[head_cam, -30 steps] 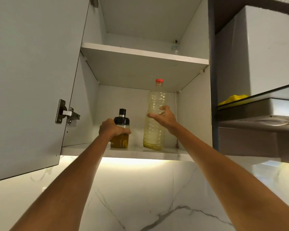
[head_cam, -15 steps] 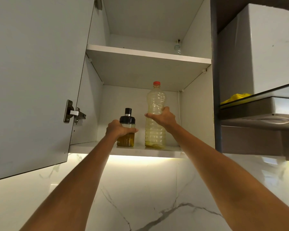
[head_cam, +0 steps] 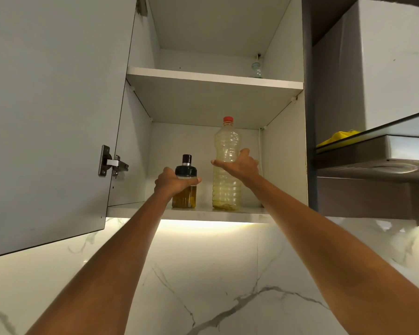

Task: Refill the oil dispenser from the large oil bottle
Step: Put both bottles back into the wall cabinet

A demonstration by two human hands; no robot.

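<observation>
A small glass oil dispenser (head_cam: 184,197) with a black cap and dark golden oil stands on the lower shelf (head_cam: 203,213) of an open wall cabinet. My left hand (head_cam: 171,183) grips it around its upper body, just under the cap. To its right stands the large clear plastic oil bottle (head_cam: 226,141) with a red cap, pale yellow oil inside. My right hand (head_cam: 240,165) grips this bottle around its middle. Both bottles are upright and appear to rest on the shelf.
The cabinet door (head_cam: 53,112) hangs open at the left, its hinge (head_cam: 111,163) near my left hand. An upper shelf (head_cam: 213,78) holds a small glass item (head_cam: 256,68). A range hood (head_cam: 377,170) with a yellow cloth (head_cam: 339,137) sits at right. Marble backsplash (head_cam: 215,274) lies below.
Both hands keep their grip on the same bottles. The view has shifted slightly, so the cabinet sits a little further right and lower in frame; the bottles stay upright on the shelf.
</observation>
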